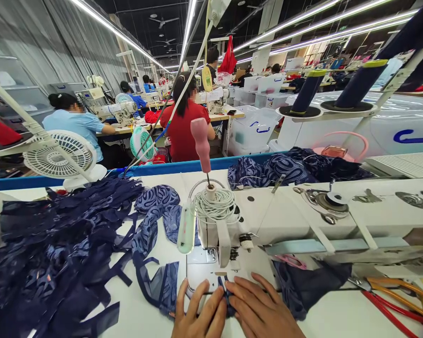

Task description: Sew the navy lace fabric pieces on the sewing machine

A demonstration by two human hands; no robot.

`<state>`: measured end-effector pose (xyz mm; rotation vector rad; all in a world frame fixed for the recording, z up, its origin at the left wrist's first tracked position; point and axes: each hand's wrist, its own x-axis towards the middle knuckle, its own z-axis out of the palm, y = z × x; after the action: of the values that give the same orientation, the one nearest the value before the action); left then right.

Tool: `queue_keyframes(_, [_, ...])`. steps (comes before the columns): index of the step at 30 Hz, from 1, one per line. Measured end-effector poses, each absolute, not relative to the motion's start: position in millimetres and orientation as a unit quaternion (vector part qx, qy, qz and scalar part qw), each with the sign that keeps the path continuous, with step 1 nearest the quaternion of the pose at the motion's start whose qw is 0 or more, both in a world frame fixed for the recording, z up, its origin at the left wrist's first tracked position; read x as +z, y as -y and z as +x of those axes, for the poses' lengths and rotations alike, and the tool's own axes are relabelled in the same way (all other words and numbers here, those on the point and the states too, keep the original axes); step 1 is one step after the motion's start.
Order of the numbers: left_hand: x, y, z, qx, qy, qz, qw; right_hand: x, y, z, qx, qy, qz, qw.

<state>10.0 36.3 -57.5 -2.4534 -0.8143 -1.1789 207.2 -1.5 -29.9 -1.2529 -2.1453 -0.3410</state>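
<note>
At the front of a white sewing machine [257, 206], my left hand [200, 312] and my right hand [259, 305] lie side by side, palms down. Between their fingertips, just before the needle area, they grip a narrow part of a navy lace bra [169, 281]. Some fingers of both hands are spread over the metal plate. Left of my left hand, the bra's lace cups and sheer bands trail back across the table. A dark navy fabric piece [303, 286] lies right of my right hand. My thumbs and the fabric under the hands are hidden.
A heap of navy bra pieces [49, 253] covers the left side. Scissors with red handles [387, 310] and orange-handled scissors [402, 291] lie at right. More lace cups [282, 166] lie behind the machine. A white fan [61, 157] stands back left; co-workers sit beyond.
</note>
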Motion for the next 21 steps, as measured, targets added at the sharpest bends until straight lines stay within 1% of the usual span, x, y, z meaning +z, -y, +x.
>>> queue_keyframes(4, [-57, -33, 11, -0.4, 0.304, -0.855, 0.129, -36, 2, 202, -0.105, 0.801, -0.486, 0.333])
queue_keyframes(7, [-57, -33, 9, -0.381, 0.305, -0.862, 0.136, -34, 0, 201, -0.096, 0.796, -0.487, 0.346])
queue_keyframes(12, [-55, -35, 6, -0.371, 0.295, -0.869, 0.144, -27, -3, 204, -0.124, 0.796, -0.473, 0.357])
queue_keyframes(17, [-54, -37, 6, -0.376, 0.291, -0.868, 0.145, -21, 0, 206, -0.114, 0.798, -0.49, 0.332])
queue_keyframes(21, [-58, -36, 6, -0.366, 0.298, -0.869, 0.149, -27, 0, 203, -0.118, 0.775, -0.502, 0.366])
